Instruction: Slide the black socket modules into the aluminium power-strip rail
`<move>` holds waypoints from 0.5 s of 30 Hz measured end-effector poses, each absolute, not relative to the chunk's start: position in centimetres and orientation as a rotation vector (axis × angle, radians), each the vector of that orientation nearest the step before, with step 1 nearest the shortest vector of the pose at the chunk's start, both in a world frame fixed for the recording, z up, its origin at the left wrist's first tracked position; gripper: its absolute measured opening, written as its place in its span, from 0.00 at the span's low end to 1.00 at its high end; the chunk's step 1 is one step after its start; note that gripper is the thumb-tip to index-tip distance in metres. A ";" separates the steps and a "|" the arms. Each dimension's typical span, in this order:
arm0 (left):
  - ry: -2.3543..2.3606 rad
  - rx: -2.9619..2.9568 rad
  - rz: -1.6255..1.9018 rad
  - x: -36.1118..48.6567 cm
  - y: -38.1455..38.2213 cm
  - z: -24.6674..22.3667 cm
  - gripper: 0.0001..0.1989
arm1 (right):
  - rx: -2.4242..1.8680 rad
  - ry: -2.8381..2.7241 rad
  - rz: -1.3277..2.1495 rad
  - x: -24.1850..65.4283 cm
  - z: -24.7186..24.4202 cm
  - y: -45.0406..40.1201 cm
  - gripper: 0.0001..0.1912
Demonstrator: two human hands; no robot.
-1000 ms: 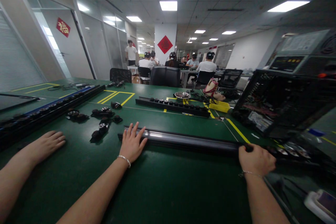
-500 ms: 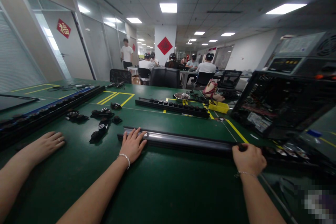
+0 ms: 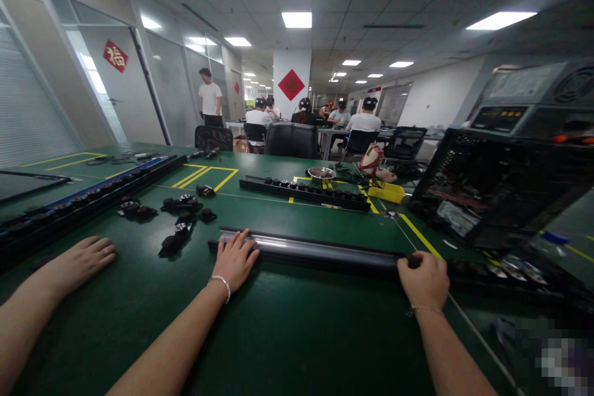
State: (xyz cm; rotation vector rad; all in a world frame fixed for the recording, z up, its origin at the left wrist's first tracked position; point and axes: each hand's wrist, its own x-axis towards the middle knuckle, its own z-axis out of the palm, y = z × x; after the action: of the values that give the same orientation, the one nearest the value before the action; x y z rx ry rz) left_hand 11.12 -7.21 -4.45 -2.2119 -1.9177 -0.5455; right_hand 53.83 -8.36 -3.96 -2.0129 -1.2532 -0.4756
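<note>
A long black metal rail (image 3: 320, 250) lies across the green table in front of me. My left hand (image 3: 236, 260), with a silvery bracelet at the wrist, rests flat on the rail's left end, fingers spread. At its right end, my right hand (image 3: 426, 278) is closed in a pinch around a small black part (image 3: 412, 261), mostly hidden by the fingers. Loose black parts (image 3: 179, 236) lie beyond my left hand. Farther left, another person's hand (image 3: 86, 260) rests on the tabletop.
A second black rail (image 3: 306, 192) filled with a row of parts lies farther back. A longer filled rail (image 3: 102, 198) runs along the left. Behind are a metal bowl (image 3: 321, 173) and a yellow tray (image 3: 387, 192). An open computer case (image 3: 492, 179) stands right.
My right hand has slid left along the rail with the small black part in its fingers. My left hand has stayed in place. A standing person in the background has moved left.
</note>
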 end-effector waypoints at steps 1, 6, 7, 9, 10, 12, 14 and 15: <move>-1.913 -2.213 -0.554 11.1 -7.2 -4.5 0.19 | -2.010 -1.253 -0.494 53.8 -4.0 -8.3 0.15; -1.889 -2.200 -0.655 10.9 -7.2 -4.6 0.18 | -2.104 -1.255 -0.535 53.6 -4.0 -8.2 0.21; -1.888 -2.182 -0.691 10.8 -7.2 -4.6 0.18 | -2.121 -1.262 -0.528 53.6 -4.0 -8.2 0.22; -1.873 -2.140 -0.773 10.6 -7.2 -4.5 0.18 | -2.140 -1.277 -0.503 53.5 -3.9 -8.3 0.22; -1.854 -2.127 -0.811 10.5 -7.1 -4.5 0.18 | -2.147 -1.283 -0.487 53.4 -3.8 -8.3 0.22; -1.798 -2.139 -0.859 10.4 -7.2 -4.5 0.19 | -2.160 -1.287 -0.452 53.3 -3.7 -8.4 0.22; -1.743 -2.192 -0.859 10.6 -7.2 -4.4 0.20 | -2.171 -1.295 -0.417 53.0 -3.5 -8.4 0.22; -1.721 -2.225 -0.842 10.7 -7.3 -4.4 0.21 | -2.172 -1.305 -0.404 52.8 -3.4 -8.5 0.22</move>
State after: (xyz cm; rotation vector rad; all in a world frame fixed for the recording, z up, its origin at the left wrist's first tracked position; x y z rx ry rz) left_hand 10.70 -7.30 -4.39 -2.2250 -1.7212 -0.8422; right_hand 52.84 -8.47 -3.44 -2.1715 -1.3053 -0.4036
